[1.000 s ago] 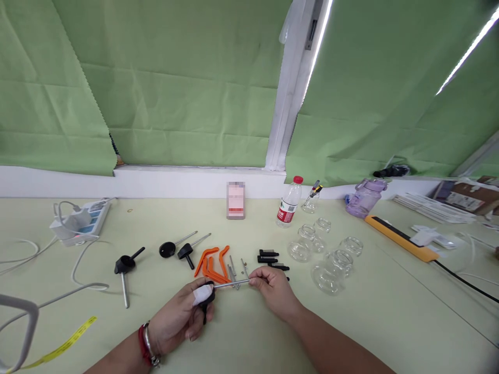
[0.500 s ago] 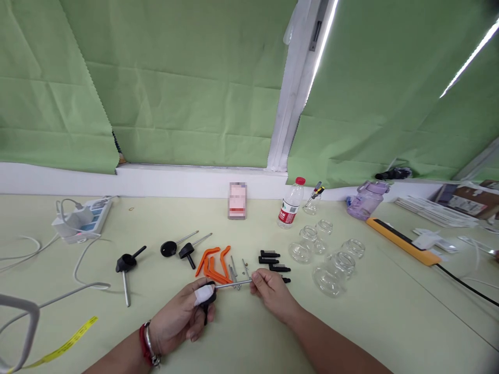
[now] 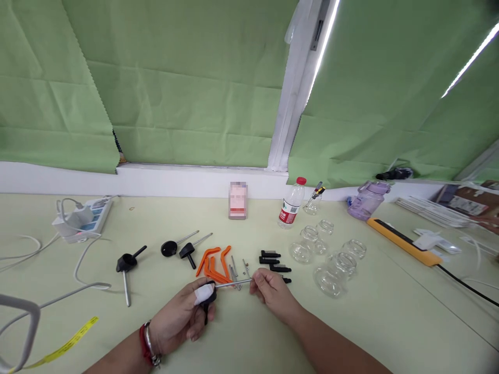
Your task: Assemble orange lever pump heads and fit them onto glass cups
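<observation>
My left hand [image 3: 183,311], its thumb wrapped in white, is closed around a round black plastic cap [image 3: 211,296]. A thin metal rod [image 3: 234,283] runs from that cap to my right hand [image 3: 273,293], whose thumb and fingers pinch its far end. Just beyond the rod lie several bent orange plastic handles [image 3: 210,265] and some loose metal pins [image 3: 234,270]. Several black plastic pieces with springs [image 3: 270,259] rest beyond my right hand. Off to the left are three black caps with rods, one of them [image 3: 127,263] nearest the cables.
Clear glass jars [image 3: 331,280] stand at the right, behind them a red-capped bottle [image 3: 289,208] and a purple jug [image 3: 368,200]. A power strip [image 3: 86,221] with cables sits at the left; an orange-and-black strip [image 3: 403,242] lies far right. A person's hand [image 3: 489,223] shows at the right edge.
Both my hands keep the same hold on the cap and rod, with hardly any movement. At the far right edge, another person's hand has come further into view.
</observation>
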`<state>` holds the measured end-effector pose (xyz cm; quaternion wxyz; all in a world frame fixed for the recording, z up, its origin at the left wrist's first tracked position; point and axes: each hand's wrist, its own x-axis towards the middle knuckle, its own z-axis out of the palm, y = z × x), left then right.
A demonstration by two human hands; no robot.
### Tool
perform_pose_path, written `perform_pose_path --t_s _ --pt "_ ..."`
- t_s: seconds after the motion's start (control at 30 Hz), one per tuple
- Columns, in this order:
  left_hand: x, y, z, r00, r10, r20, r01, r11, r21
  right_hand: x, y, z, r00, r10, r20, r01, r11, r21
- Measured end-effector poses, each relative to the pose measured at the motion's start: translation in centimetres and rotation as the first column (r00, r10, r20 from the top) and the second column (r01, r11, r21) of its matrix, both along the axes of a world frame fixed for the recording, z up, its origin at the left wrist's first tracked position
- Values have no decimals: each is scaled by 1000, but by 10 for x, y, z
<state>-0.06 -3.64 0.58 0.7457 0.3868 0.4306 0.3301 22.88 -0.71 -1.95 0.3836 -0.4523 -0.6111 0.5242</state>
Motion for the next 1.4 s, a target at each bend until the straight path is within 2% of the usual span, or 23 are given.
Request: perform_pose_path --t_s 0.1,0.37,0.53,0.73,0.97,1.2,1.4 --pt "0 0 -1 1000 12 2 -12 1000 2 -1 -1 4 997 3 -75 -6 999 -40" --pt "0 -1 0 1000 12 -4 -12 1000 4 1 0 3 999 -5 39 5 1000 -2" --pt "-1 -1 0 1000 18 12 -18 1000 15 -1 -1 7 999 0 -47 -2 999 -34" --pt "0 -1 0 1000 18 3 -18 1000 11 0 -1 4 998 5 57 -4 1000 -12" --pt "0 0 -2 1000 19 14 -19 1000 13 0 -2 6 1000 19 1 -19 1000 -12" --pt "0 0 0 1000 12 9 -12 1000 13 2 0 1 993 24 120 -26 999 22" --pt "-1 0 -1 1000 14 6 -15 1000 16 1 -1 6 997 41 65 -42 999 26"
